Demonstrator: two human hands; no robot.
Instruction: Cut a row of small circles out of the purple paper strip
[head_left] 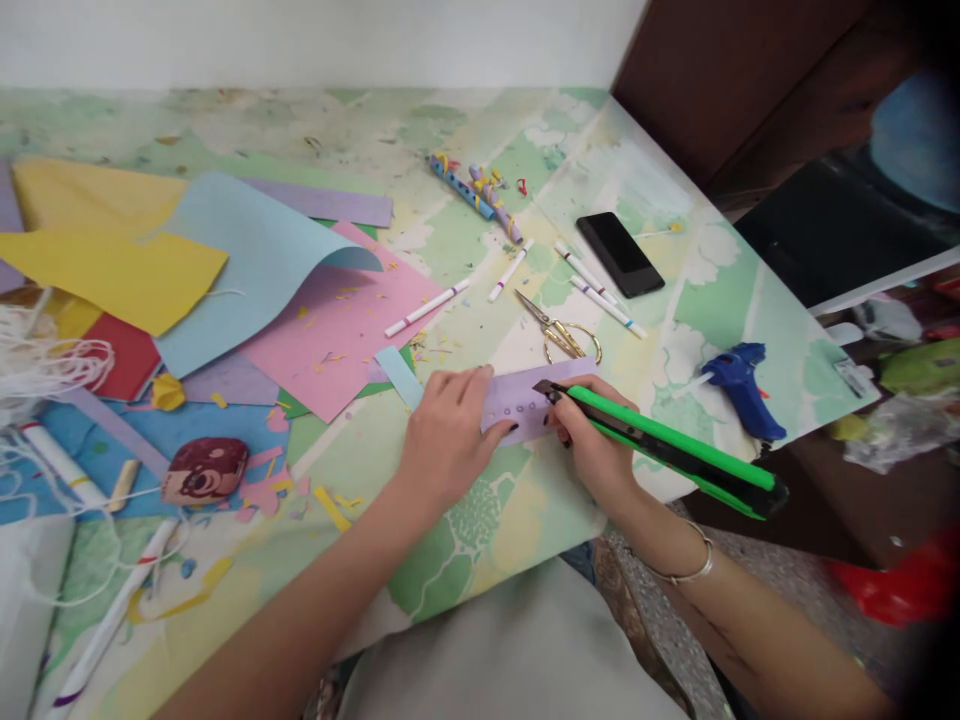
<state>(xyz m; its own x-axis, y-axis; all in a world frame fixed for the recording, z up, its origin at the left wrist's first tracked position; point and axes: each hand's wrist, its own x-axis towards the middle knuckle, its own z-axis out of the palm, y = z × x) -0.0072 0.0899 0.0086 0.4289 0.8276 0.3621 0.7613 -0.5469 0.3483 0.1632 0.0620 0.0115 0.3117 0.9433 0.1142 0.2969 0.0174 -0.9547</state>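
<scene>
Paper (514, 387) near the surface's (517, 530) front edge is best pinned by the left hand (446, 430), fingers unclenched, and the cutter (675, 437), grasped in the right hand (606, 448), guided gently.

Green cutter (675, 440) in right hand (602, 455)

One cutter (667, 440), one phone (620, 254), one glue gun (744, 385)

Plain white wall (315, 45), dark brown panel (690, 80); floral tablecloth (469, 525) (mostly green), speckled grey floor (806, 588)
</scene>
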